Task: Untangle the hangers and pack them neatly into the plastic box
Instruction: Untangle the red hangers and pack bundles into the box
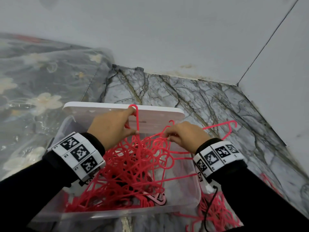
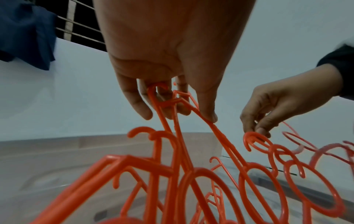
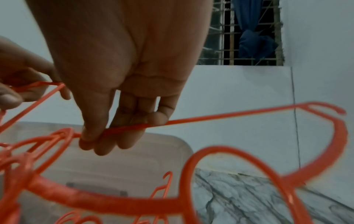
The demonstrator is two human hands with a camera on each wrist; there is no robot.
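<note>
Above the clear plastic box (image 1: 192, 166), a tangle of pink hangers (image 1: 133, 166) is held up, its lower part resting inside. One hanger's hook and neck are gripped by the left hand (image 1: 112, 126); a thin bar is pinched by the right hand (image 1: 185, 136). More hangers (image 1: 217, 213) lie on the marble floor (image 1: 209, 101). Judged light, stiff, springy, prone to snagging; best taken at the neck.
</note>
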